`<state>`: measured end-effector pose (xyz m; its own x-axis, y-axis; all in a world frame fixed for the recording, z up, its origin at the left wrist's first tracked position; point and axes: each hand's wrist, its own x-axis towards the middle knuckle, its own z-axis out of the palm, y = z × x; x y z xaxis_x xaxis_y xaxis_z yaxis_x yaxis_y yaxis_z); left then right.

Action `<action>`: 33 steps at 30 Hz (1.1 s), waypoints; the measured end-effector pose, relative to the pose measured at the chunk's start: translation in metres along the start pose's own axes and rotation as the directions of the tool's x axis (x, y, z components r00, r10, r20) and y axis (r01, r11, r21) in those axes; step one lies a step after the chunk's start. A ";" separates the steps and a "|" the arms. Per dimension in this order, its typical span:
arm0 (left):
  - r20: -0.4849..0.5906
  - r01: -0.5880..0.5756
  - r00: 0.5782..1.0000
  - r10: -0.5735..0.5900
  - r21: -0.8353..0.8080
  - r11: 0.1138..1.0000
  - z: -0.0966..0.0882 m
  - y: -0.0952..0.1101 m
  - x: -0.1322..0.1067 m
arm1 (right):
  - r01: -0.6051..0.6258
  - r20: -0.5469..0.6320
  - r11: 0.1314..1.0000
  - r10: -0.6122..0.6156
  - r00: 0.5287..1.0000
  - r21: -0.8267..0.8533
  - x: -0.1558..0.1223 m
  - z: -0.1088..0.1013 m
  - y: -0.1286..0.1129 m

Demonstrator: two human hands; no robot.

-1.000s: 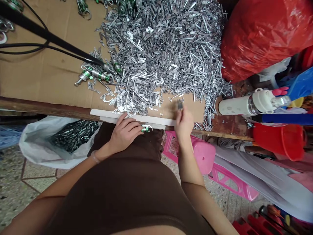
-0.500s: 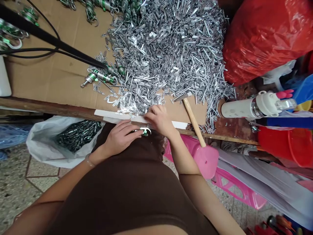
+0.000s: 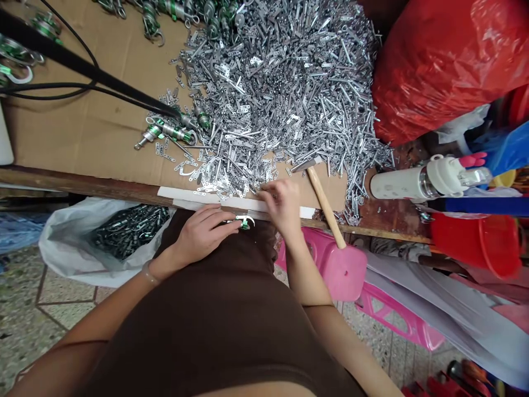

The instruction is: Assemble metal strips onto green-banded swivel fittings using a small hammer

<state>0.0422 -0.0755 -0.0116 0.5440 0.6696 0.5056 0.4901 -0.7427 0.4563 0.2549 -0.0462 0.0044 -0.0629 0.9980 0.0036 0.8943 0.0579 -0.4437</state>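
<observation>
My left hand (image 3: 202,232) is closed at the table's front edge around a small green metal fitting with a curved silver hook (image 3: 247,221); the fitting sticks out past the fingertips. My right hand (image 3: 285,207) is just over the white strip (image 3: 258,205) along the edge, fingers curled and tips pinched together. Whatever lies between those tips is too small to make out. Beyond both hands spreads a big heap of small silver metal plates and pins (image 3: 281,99). A hammer (image 3: 326,207) with a wooden handle lies right of my right hand, its handle overhanging the edge.
Green-and-silver assembled fittings (image 3: 165,131) lie left of the heap on cardboard (image 3: 82,127). A black pole (image 3: 95,71) crosses there. Right are a white bottle (image 3: 400,183) and a red bag (image 3: 450,71). Below stand a white sack of dark parts (image 3: 61,237) and a pink stool (image 3: 345,273).
My right hand has moved slightly right and away from the fitting, and its fingers have lifted off the edge. My left hand keeps its hold on the fitting. The view has shifted slightly.
</observation>
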 end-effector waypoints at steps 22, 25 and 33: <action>0.025 0.402 0.905 -0.425 -0.378 0.834 -0.005 0.014 0.018 | 0.099 -0.034 0.960 -0.093 0.995 0.263 -0.055 -0.002 -0.024; 0.068 0.472 0.871 -0.487 -0.393 0.789 -0.004 0.017 0.018 | 0.139 -0.167 0.981 -0.115 0.979 0.137 -0.059 0.003 -0.029; 0.101 0.435 0.898 -0.428 -0.351 0.829 0.000 0.017 0.016 | 0.205 -0.164 0.971 -0.184 0.969 0.124 -0.060 0.000 -0.032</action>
<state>0.0590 -0.0775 0.0038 0.3475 0.9194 0.1843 0.4041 -0.3242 0.8554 0.2296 -0.1075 0.0183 -0.1527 0.9605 0.2324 0.8006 0.2582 -0.5407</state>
